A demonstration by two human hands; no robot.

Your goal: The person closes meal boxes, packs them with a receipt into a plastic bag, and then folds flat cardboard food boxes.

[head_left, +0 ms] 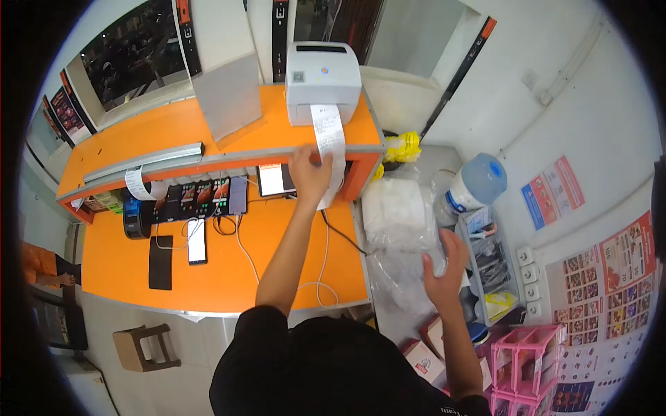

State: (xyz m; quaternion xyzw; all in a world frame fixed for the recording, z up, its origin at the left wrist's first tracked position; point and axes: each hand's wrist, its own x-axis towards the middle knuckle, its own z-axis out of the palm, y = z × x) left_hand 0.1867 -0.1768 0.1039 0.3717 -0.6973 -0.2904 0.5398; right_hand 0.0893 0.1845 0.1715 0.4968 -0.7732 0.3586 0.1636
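A white label printer (324,76) stands on the orange upper shelf, and a long printed paper strip (329,132) hangs from its front over the shelf edge. My left hand (310,170) is at the strip's left side, just below the edge, with thumb and fingers bent toward the paper; whether they grip it is unclear. My right hand (446,267) is raised at the right with thumb and fingers apart, holding nothing, over the grey side surface near a pack of clear plastic bags (399,215).
On the orange counter (277,284) lie a lit phone (198,241), a black slab (160,263), and cables. Several devices line the shelf underside. At right are a large water bottle (479,182), a grey bin (501,277) and pink racks (528,360). A stool (144,347) and another person (45,267) are at left.
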